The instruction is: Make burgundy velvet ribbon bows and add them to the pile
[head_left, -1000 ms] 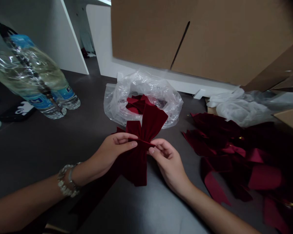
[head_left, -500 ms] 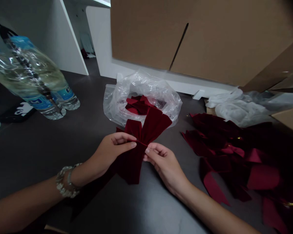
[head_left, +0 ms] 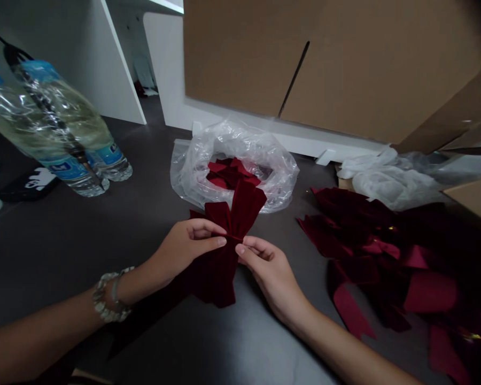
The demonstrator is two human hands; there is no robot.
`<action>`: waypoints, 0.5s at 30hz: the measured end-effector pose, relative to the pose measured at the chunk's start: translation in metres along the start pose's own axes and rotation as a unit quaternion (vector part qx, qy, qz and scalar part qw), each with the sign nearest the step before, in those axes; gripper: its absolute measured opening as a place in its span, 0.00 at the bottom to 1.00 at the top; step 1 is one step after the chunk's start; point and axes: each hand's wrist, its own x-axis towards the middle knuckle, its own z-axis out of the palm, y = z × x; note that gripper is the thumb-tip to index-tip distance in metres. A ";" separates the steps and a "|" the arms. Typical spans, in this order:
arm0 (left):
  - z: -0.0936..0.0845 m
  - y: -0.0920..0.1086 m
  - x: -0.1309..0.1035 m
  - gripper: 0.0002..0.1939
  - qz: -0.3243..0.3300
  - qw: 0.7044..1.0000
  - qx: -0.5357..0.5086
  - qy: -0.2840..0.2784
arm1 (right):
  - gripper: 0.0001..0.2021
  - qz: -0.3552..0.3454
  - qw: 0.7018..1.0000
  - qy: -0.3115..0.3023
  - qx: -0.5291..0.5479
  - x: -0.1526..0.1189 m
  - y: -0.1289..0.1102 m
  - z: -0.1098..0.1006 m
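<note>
Clear plastic bottles, glossy and blue-capped, stand at ten o'clock from a dark red bow, the centre of this clock. Toward eight, a knobbly beaded bracelet rings the left wrist. At nine o'clock the left hand pinches the bow's waist between thumb and fingers. Over the last second the narrow strip across that waist has come to show shorter between the fingertips, the right hand having moved in, and the loop toward one o'clock looks narrower; I judge the middle is being gathered tighter. The fabric seems velvety, fanning in soft pleats toward twelve and broadly toward six. Straight up at twelve, a crinkled, see-through bag holds angular red pieces. From four o'clock the right hand grips the strip's end by thumb and finger. Smooth brown cardboard rises at one, crumpled whitish plastic lies at two, and at three spreads a heap of red ribbons with paler, matte undersides.
</note>
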 end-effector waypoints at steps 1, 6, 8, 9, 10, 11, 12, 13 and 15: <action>-0.001 0.000 0.000 0.07 -0.012 1.000 -0.009 -0.009 | 0.12 0.002 1.000 -0.006 0.005 0.000 0.000 0.000; -0.001 0.000 0.000 0.11 -0.097 0.989 -0.090 -0.072 | 0.13 0.005 0.998 -0.069 0.008 -0.001 0.001 -0.003; -0.001 0.000 0.001 0.12 -0.125 0.980 -0.117 -0.099 | 0.13 -0.005 0.995 -0.099 0.006 -0.002 0.001 -0.004; -0.002 0.000 0.001 0.12 -0.131 0.977 -0.126 -0.116 | 0.13 -0.008 0.993 -0.114 0.010 -0.002 0.000 -0.004; -0.002 0.000 0.001 0.12 -0.133 0.973 -0.132 -0.135 | 0.13 -0.007 0.992 -0.128 0.017 -0.002 0.000 -0.004; -0.003 -0.001 0.002 0.12 -0.131 0.970 -0.137 -0.154 | 0.12 -0.001 0.990 -0.141 0.027 -0.002 -0.001 -0.004; -0.004 -0.002 0.003 0.11 -0.125 0.967 -0.142 -0.171 | 0.12 0.008 0.988 -0.151 0.039 -0.003 -0.003 -0.004; -0.005 -0.003 0.003 0.11 -0.118 0.965 -0.145 -0.183 | 0.11 0.018 0.986 -0.160 0.049 -0.003 -0.004 -0.003; -0.006 -0.005 0.004 0.10 -0.105 0.965 -0.147 -0.189 | 0.11 0.035 0.982 -0.172 0.066 -0.003 -0.007 -0.002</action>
